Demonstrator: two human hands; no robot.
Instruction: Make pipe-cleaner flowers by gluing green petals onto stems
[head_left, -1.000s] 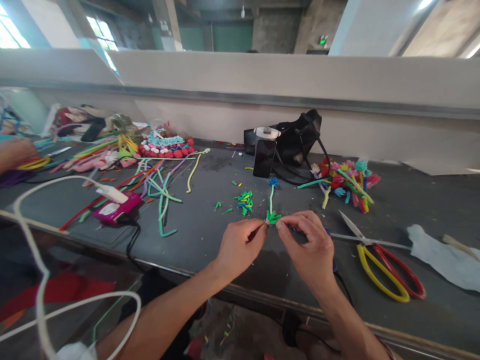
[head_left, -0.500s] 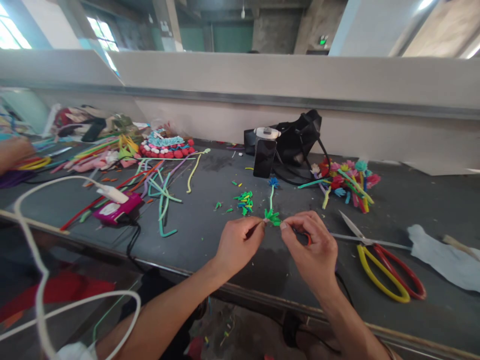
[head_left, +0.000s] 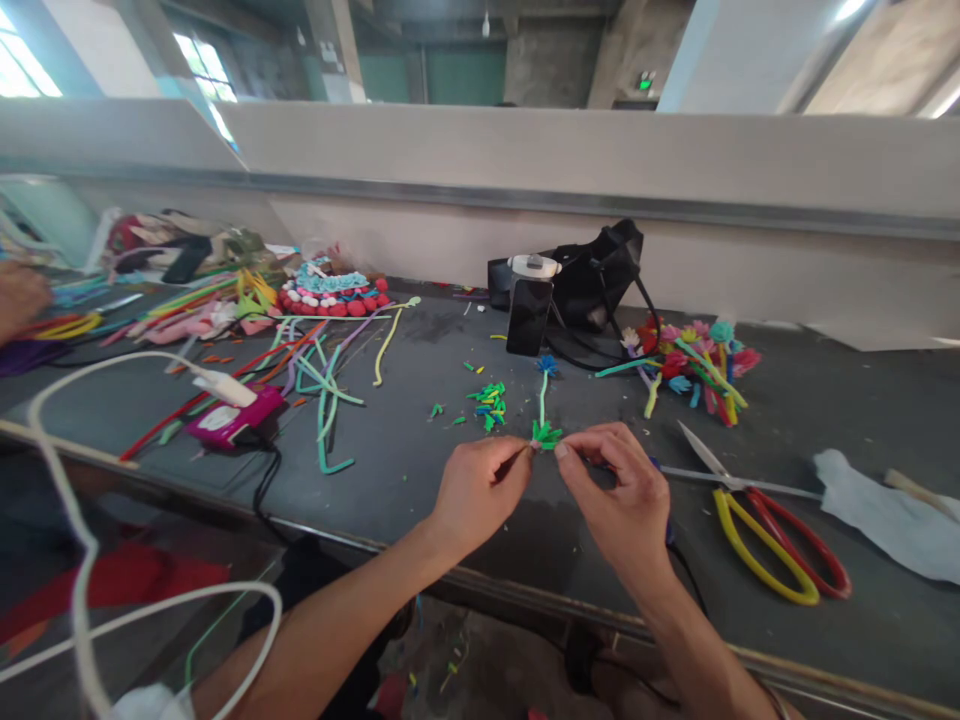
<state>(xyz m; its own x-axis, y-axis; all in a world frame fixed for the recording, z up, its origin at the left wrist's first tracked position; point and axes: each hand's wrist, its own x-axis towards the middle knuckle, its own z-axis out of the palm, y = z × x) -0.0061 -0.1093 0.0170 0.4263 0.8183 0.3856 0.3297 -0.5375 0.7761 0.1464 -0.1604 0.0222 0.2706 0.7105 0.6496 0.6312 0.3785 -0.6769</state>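
My left hand and my right hand meet over the dark table, both pinched on a small green tufted piece. From that piece a thin green stem runs away from me to a small blue flower head lying on the table. Both hands have their fingers closed around the green end. A little heap of green and blue cut bits lies just beyond my left hand.
Scissors with yellow and red handles lie right of my right hand, beside a pale cloth. A pile of finished colourful flowers, a black bag, a phone, loose pipe cleaners, a pink device. Another person's hand at far left.
My right hand's fingers shifted slightly left and back toward the green tuft. The other person's hand at far left drew further out of view.
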